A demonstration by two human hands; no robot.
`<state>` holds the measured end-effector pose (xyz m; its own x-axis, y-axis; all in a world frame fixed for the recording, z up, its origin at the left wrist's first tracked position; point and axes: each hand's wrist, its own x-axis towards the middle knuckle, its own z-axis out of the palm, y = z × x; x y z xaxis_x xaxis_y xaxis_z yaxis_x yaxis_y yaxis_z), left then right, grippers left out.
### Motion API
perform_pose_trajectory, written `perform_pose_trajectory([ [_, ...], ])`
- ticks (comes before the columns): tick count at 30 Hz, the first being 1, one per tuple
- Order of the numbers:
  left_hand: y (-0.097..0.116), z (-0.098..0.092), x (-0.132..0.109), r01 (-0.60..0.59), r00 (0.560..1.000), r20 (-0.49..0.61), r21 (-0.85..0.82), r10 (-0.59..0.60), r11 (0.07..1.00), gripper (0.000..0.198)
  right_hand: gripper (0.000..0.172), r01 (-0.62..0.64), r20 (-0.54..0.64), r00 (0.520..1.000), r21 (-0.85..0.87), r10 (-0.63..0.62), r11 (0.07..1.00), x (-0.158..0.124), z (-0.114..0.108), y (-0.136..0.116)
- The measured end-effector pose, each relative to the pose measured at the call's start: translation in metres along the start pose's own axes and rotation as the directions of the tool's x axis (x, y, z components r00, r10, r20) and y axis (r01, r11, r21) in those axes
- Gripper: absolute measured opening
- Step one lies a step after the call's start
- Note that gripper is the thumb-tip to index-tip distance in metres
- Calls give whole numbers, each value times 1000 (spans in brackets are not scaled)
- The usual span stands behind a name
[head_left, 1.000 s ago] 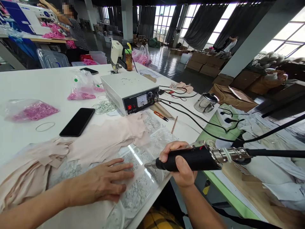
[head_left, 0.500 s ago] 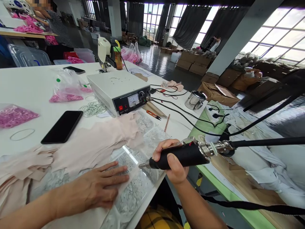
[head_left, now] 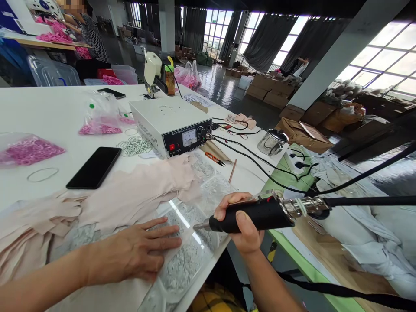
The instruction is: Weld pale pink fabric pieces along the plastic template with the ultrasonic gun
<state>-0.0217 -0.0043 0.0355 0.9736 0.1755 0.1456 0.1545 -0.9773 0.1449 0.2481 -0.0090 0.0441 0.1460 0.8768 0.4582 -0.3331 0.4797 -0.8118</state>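
My left hand (head_left: 136, 251) lies flat with fingers spread on a piece of pale pink fabric (head_left: 136, 195) over a clear sheet covering white lace (head_left: 185, 264). My right hand (head_left: 242, 225) is wrapped round a black hand-held tool (head_left: 256, 215) with a metal tip pointing left, just above the sheet near the table's front edge. A black cable (head_left: 364, 201) runs from the tool's back end off to the right. A white control box (head_left: 170, 123) with a dial and meter stands behind the fabric.
A black phone (head_left: 94, 167), bags of pink rings (head_left: 30, 149), loose white rings (head_left: 134, 145), small snips (head_left: 214, 159) and a metal pot (head_left: 272, 141) lie on the white table (head_left: 48, 112). A person works at a far table (head_left: 48, 43). Cardboard boxes stand at right.
The view has shifted a little; my right hand with the tool has stayed near the table's front edge. My left hand stays flat on the fabric.
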Motion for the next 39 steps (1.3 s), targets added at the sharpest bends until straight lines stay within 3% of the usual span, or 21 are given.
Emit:
perform_pose_trajectory([
  [3,0,-7,4,-3,1000,-9,6,3,1000,25,21,-2,-5,1000,2,2,1000,0,0,0],
  [8,-2,-1,5,25,996,-78,-92,-32,995,21,20,-4,-7,1000,12,4,1000,-1,-1,2],
  [14,-5,5,9,44,999,-19,-101,-46,994,24,18,-5,2,1000,8,5,1000,1,-1,3],
  [24,-9,10,12,47,996,-66,-168,-59,985,28,19,-5,8,1000,-1,5,1000,2,-2,6],
  [39,-6,3,16,70,997,51,-141,-64,988,34,18,-48,121,992,41,42,998,-26,10,-17],
])
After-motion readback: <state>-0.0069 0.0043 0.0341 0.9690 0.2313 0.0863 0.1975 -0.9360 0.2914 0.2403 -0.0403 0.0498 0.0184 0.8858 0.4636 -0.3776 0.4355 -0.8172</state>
